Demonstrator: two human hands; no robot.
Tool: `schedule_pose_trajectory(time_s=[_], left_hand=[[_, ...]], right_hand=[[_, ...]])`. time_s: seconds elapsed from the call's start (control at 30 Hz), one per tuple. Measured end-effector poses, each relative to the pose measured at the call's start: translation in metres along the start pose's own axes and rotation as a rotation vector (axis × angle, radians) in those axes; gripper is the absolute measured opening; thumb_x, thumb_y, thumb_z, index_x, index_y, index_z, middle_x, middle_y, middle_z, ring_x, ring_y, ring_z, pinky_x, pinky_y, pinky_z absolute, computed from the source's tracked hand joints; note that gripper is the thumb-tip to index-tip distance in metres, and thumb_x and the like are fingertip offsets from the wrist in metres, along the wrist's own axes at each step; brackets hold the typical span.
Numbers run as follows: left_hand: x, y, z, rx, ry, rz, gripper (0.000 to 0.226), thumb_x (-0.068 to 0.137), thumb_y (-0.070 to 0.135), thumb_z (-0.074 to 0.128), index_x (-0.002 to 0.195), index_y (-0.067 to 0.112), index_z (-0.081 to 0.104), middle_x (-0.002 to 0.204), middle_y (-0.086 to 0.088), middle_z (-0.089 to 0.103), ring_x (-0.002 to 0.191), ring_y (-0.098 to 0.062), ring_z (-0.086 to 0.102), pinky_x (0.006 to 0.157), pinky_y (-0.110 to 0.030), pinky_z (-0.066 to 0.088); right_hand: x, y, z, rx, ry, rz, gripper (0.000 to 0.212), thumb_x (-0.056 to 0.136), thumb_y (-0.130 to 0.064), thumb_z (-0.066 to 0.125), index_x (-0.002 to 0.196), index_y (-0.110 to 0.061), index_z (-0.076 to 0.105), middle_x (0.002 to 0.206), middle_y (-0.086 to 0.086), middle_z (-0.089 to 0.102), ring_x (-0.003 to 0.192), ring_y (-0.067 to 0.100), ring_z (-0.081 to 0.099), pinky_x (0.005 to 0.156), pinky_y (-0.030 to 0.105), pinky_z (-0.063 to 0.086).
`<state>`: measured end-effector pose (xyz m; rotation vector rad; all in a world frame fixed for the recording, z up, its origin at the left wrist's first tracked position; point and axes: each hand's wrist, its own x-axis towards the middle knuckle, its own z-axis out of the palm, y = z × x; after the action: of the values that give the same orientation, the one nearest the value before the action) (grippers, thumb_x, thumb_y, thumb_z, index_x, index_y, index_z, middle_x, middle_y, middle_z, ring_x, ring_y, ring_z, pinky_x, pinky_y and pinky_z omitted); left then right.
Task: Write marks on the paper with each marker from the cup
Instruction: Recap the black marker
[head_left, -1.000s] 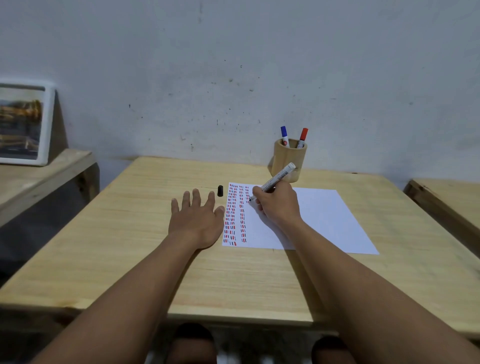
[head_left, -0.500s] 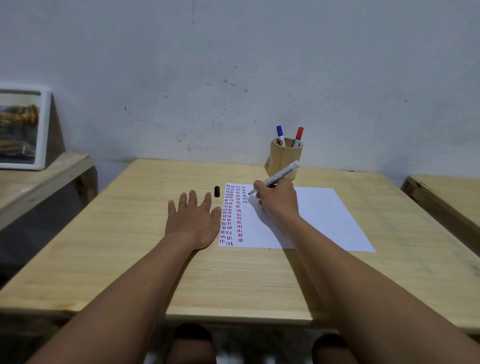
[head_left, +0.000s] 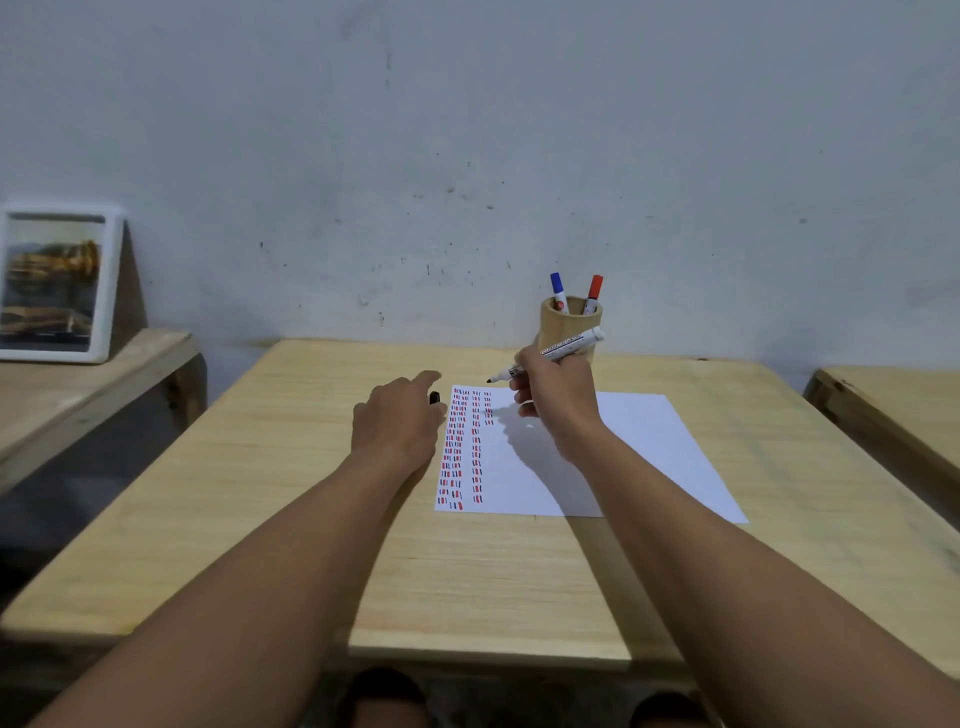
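Far to your left, a framed picture (head_left: 52, 283) leans against the wall on the side bench, well apart from the work and no part of it. On the table (head_left: 291, 467), your left hand (head_left: 397, 423), which lay flat with its fingers spread beside the sheet a second ago, has lifted and pushed forward; its fingers now curl loosely and half open over the small black cap (head_left: 434, 398) that lies just off the paper's top left corner. You cannot tell from this view whether a fingertip already touches the cap, but nothing is pinched in that hand yet. Next comes the paper (head_left: 623, 457), lying flat, with columns of short red, blue and black dashes (head_left: 460, 452) down its left part and the rest bare. Your right hand (head_left: 556, 400) has come up off the sheet: it closes around the black marker (head_left: 550, 356) near its front end, the tip now in the air above the paper's top edge and pointing left toward the cap, the white barrel slanting up to the right across the front of the wooden cup (head_left: 569, 325). In that cup stand the blue marker (head_left: 558, 292) and the red marker (head_left: 593, 293), both capped. Taken together, the shift reads as the black strokes finished for this round and recapping about to begin; bring cap and tip together squarely, since the uncapped tip hangs close over the clean paper.
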<state>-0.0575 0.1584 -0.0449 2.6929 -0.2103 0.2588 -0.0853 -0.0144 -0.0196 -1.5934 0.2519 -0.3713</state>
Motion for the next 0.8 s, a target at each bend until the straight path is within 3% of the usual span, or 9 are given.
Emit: schedule_pose_trajectory(time_s=[0.1, 0.17, 0.27, 0.33, 0.4, 0.5, 0.63, 0.8], left_hand=[[0.006, 0.000, 0.004, -0.010, 0.002, -0.003, 0.035, 0.098, 0.023, 0.055, 0.132, 0.027, 0.062, 0.120, 0.002, 0.070, 0.113, -0.024, 0.061, 0.090, -0.037, 0.047], [0.008, 0.002, 0.003, -0.047, 0.055, -0.029, 0.027, 0.095, 0.015, 0.058, 0.118, 0.024, 0.071, 0.105, 0.004, 0.075, 0.094, -0.019, 0.067, 0.081, -0.032, 0.049], [0.010, 0.016, -0.009, -0.427, 0.150, -0.119, 0.013, 0.093, 0.014, 0.062, 0.099, 0.018, 0.073, 0.091, 0.003, 0.075, 0.065, -0.005, 0.060, 0.057, -0.018, 0.044], [0.011, 0.027, -0.018, -0.696, 0.205, -0.166, 0.008, 0.094, 0.012, 0.064, 0.094, 0.016, 0.072, 0.083, 0.004, 0.071, 0.060, -0.009, 0.055, 0.045, -0.011, 0.038], [0.013, 0.036, -0.027, -0.806, 0.196, -0.130, 0.006, 0.092, 0.018, 0.068, 0.092, 0.019, 0.074, 0.080, 0.006, 0.071, 0.065, -0.015, 0.056, 0.052, -0.017, 0.041], [0.012, 0.046, -0.037, -0.918, 0.153, -0.122, 0.008, 0.090, 0.022, 0.070, 0.094, 0.021, 0.077, 0.087, 0.003, 0.075, 0.078, -0.012, 0.062, 0.067, -0.023, 0.044], [0.007, 0.059, -0.046, -1.030, 0.094, -0.113, 0.007, 0.090, 0.023, 0.071, 0.094, 0.022, 0.077, 0.093, 0.002, 0.076, 0.079, -0.009, 0.060, 0.083, -0.033, 0.050], [0.000, 0.068, -0.055, -1.074, 0.042, -0.082, 0.008, 0.092, 0.022, 0.070, 0.087, 0.026, 0.074, 0.093, 0.003, 0.076, 0.086, -0.010, 0.061, 0.091, -0.037, 0.049]], right_hand=[[-0.001, -0.005, -0.001, 0.064, -0.022, 0.030, 0.019, 0.093, -0.015, 0.060, 0.077, -0.007, 0.066, 0.071, 0.009, 0.064, 0.055, 0.014, 0.056, 0.052, 0.027, 0.049], [-0.001, -0.008, -0.003, 0.119, -0.026, 0.055, 0.017, 0.093, -0.013, 0.064, 0.077, -0.007, 0.065, 0.071, 0.009, 0.062, 0.056, 0.014, 0.054, 0.052, 0.025, 0.050], [0.000, -0.015, -0.006, 0.196, -0.022, 0.080, 0.016, 0.092, -0.011, 0.065, 0.077, -0.007, 0.066, 0.067, 0.006, 0.061, 0.054, 0.014, 0.053, 0.051, 0.024, 0.049], [0.000, -0.020, -0.007, 0.269, -0.019, 0.099, 0.013, 0.092, -0.010, 0.065, 0.079, -0.006, 0.067, 0.065, 0.006, 0.060, 0.053, 0.013, 0.052, 0.050, 0.023, 0.049], [-0.001, -0.026, -0.007, 0.343, -0.015, 0.116, 0.009, 0.091, -0.009, 0.066, 0.084, -0.004, 0.067, 0.066, 0.007, 0.060, 0.052, 0.012, 0.053, 0.049, 0.022, 0.049], [-0.004, -0.035, -0.008, 0.406, -0.011, 0.122, 0.007, 0.092, -0.008, 0.065, 0.089, -0.002, 0.067, 0.067, 0.008, 0.060, 0.051, 0.012, 0.053, 0.047, 0.021, 0.050], [-0.009, -0.046, -0.010, 0.439, -0.017, 0.109, 0.008, 0.092, -0.007, 0.066, 0.094, 0.000, 0.067, 0.068, 0.010, 0.061, 0.051, 0.013, 0.054, 0.048, 0.021, 0.051], [-0.013, -0.053, -0.019, 0.499, -0.024, 0.098, 0.006, 0.092, -0.008, 0.067, 0.096, -0.003, 0.066, 0.066, 0.009, 0.062, 0.049, 0.012, 0.056, 0.048, 0.021, 0.051]])
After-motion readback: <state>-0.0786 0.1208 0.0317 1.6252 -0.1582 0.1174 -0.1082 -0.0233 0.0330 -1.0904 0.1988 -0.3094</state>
